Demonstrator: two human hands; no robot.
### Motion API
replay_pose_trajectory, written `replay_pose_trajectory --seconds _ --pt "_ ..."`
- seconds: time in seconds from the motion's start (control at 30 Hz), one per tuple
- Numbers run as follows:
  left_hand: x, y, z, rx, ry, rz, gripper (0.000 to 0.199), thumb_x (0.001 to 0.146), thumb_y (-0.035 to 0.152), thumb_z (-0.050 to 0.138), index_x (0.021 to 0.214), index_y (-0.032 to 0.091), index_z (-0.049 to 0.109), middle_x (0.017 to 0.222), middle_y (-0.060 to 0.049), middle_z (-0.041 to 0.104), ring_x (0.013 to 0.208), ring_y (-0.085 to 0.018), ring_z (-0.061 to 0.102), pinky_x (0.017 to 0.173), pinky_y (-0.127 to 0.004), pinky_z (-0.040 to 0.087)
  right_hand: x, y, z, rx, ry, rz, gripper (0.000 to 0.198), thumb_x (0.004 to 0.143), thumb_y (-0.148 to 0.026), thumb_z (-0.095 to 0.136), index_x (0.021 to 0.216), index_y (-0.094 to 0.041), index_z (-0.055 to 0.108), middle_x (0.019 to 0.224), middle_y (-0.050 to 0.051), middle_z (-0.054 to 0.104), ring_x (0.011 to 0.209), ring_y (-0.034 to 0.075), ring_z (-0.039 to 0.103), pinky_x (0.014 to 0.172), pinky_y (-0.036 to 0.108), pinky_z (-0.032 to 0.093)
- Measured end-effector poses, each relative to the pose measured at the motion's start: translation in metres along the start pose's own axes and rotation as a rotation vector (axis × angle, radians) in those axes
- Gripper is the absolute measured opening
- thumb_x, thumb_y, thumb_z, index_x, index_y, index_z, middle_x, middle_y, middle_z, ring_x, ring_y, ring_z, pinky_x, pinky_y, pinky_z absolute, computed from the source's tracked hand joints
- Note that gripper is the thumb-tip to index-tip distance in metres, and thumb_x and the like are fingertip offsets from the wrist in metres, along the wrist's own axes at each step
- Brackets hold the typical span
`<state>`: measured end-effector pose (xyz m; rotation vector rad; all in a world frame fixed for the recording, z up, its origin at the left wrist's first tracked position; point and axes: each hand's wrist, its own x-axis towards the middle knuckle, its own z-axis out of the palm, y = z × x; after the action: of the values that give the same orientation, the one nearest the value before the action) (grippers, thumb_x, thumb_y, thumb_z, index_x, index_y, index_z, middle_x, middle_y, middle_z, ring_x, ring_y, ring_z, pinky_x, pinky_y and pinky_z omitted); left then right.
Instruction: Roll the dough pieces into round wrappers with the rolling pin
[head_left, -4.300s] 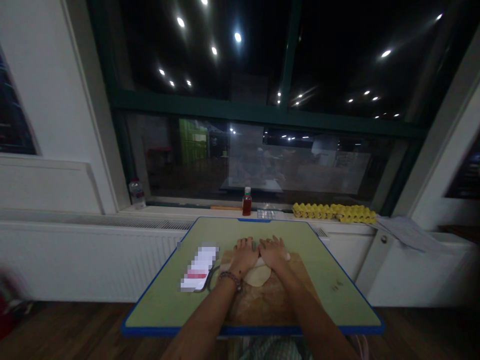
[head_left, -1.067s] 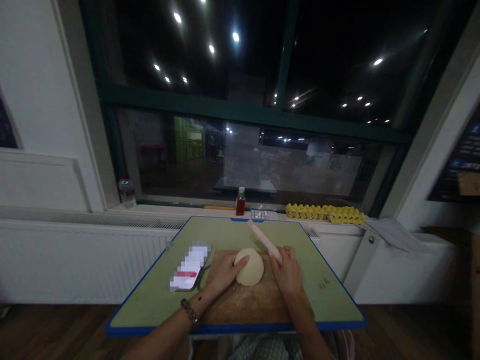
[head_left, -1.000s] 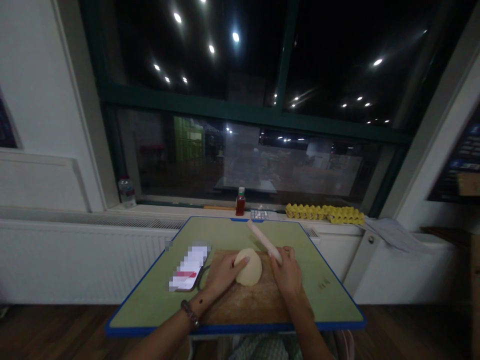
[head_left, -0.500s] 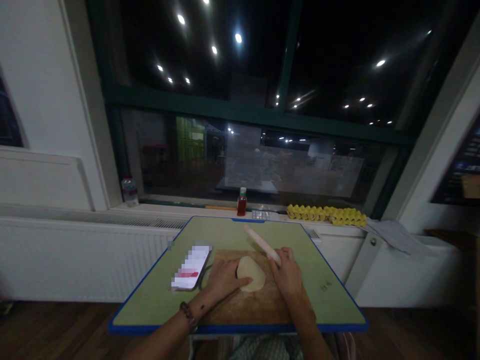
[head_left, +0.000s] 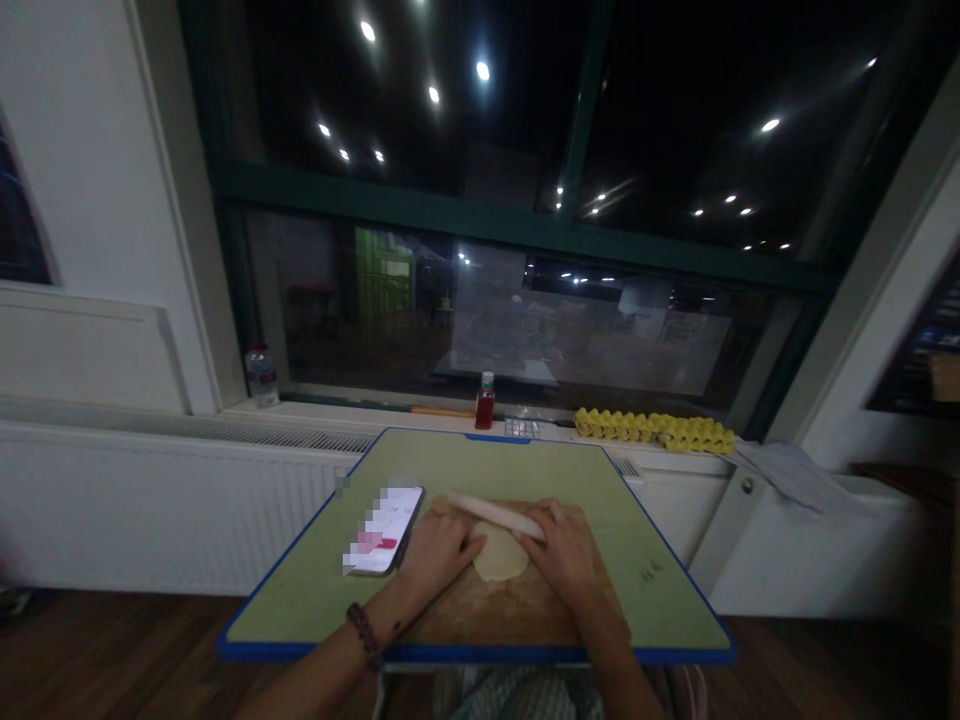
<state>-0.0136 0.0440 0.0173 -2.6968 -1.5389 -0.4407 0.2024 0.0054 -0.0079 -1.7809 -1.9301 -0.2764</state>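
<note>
A pale wooden rolling pin (head_left: 495, 512) lies slantwise across the far edge of a thin, roundish sheet of dough (head_left: 501, 562). The dough rests on a wooden cutting board (head_left: 517, 615), which shows whitish smears. My right hand (head_left: 562, 555) is closed around the pin's right end, thumb along its near side. At the pin's left end is my left hand (head_left: 439, 550), its fingers curled against the wood and its thumb by the dough's left edge. A beaded bracelet (head_left: 363, 634) circles my left wrist.
A lit phone (head_left: 386, 530) lies left of the board on the green, blue-edged table (head_left: 300, 600). Along the windowsill stand a bottle of red liquid (head_left: 485, 402), a clear bottle (head_left: 262, 376) and yellow egg trays (head_left: 652, 430). A radiator (head_left: 187, 520) is behind at left.
The rolling pin has swung from pointing away to lying across the dough. My left hand has shifted from the dough's edge to the pin's left end. The right hand still holds its right end.
</note>
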Motion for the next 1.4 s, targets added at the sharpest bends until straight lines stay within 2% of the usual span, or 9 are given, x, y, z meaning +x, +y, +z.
replay_pose_trajectory --seconds 0.17,0.3,0.47,0.53,0.63,0.77,1.07,1.27,1.4 --pt "-0.003 -0.004 -0.006 -0.002 0.031 0.056 0.034 0.093 0.035 0.042 0.083 0.017 0.07 0.084 -0.011 0.072 0.08 -0.025 0.065 0.074 -0.034 0.043 0.0 -0.001 0.0 0.039 -0.058 -0.033 0.026 0.087 -0.034 0.06 0.111 -0.029 0.067 0.117 0.005 0.063 0.101 0.02 0.061 0.09 0.03 0.043" --pt "-0.001 0.0 -0.016 -0.044 0.195 0.173 0.026 0.094 0.031 0.042 0.091 0.02 0.065 0.09 -0.007 0.069 0.09 -0.023 0.06 0.082 -0.033 0.042 0.0 0.0 0.001 0.095 -0.08 -0.085 0.026 0.086 -0.034 0.062 0.11 -0.029 0.069 0.115 0.003 0.063 0.102 0.019 0.06 0.09 0.027 0.044" --pt "0.016 -0.001 -0.005 -0.062 0.332 0.181 0.028 0.092 0.035 0.049 0.114 0.021 0.058 0.133 -0.009 0.053 0.118 -0.026 0.046 0.096 -0.04 0.039 -0.002 -0.005 -0.007 0.203 -0.129 -0.149 0.025 0.086 -0.036 0.062 0.108 -0.027 0.069 0.119 0.003 0.062 0.109 0.019 0.057 0.097 0.029 0.041" --pt "0.024 -0.004 0.007 -0.099 0.322 0.139 0.029 0.092 0.037 0.049 0.115 0.02 0.057 0.139 -0.009 0.047 0.124 -0.026 0.042 0.1 -0.041 0.038 -0.003 -0.007 -0.011 0.23 -0.15 -0.143 0.025 0.089 -0.039 0.057 0.108 -0.027 0.069 0.121 0.004 0.062 0.111 0.019 0.057 0.098 0.031 0.041" --pt "0.032 -0.009 0.019 -0.132 0.284 0.061 0.027 0.092 0.036 0.05 0.11 0.019 0.06 0.133 -0.01 0.052 0.124 -0.025 0.043 0.103 -0.041 0.037 -0.002 -0.008 -0.012 0.201 -0.12 -0.107 0.035 0.097 -0.037 0.04 0.115 -0.024 0.067 0.132 0.006 0.058 0.12 0.019 0.053 0.104 0.032 0.038" --pt "0.037 -0.007 0.02 -0.063 0.269 0.015 0.027 0.09 0.033 0.05 0.11 0.018 0.061 0.128 -0.01 0.057 0.12 -0.027 0.046 0.1 -0.042 0.037 0.0 -0.01 -0.002 0.045 -0.102 -0.047 0.04 0.099 -0.033 0.032 0.123 -0.021 0.062 0.143 0.008 0.049 0.124 0.019 0.052 0.104 0.033 0.039" --pt "0.026 0.003 0.011 0.016 0.058 -0.026 0.033 0.094 0.038 0.042 0.113 0.02 0.062 0.125 -0.008 0.059 0.12 -0.026 0.047 0.1 -0.042 0.037 -0.007 -0.031 -0.001 -0.173 -0.115 -0.003 0.039 0.095 -0.017 0.034 0.121 -0.013 0.063 0.127 0.013 0.062 0.119 0.024 0.056 0.104 0.041 0.039" --pt "0.002 0.004 0.021 0.018 0.136 0.039 0.041 0.096 0.043 0.039 0.129 0.026 0.055 0.139 -0.005 0.052 0.132 -0.027 0.039 0.112 -0.046 0.024 -0.036 -0.041 0.003 -0.204 0.014 0.046 0.044 0.094 -0.019 0.037 0.136 -0.02 0.051 0.138 0.009 0.054 0.118 0.023 0.055 0.099 0.038 0.042" --pt "0.004 0.003 0.023 0.022 0.103 0.033 0.045 0.095 0.044 0.038 0.134 0.027 0.052 0.143 -0.005 0.049 0.136 -0.026 0.036 0.114 -0.046 0.02 -0.036 -0.04 0.001 -0.225 0.025 0.057 0.043 0.094 -0.02 0.036 0.135 -0.021 0.052 0.136 0.01 0.056 0.118 0.024 0.056 0.096 0.038 0.044"
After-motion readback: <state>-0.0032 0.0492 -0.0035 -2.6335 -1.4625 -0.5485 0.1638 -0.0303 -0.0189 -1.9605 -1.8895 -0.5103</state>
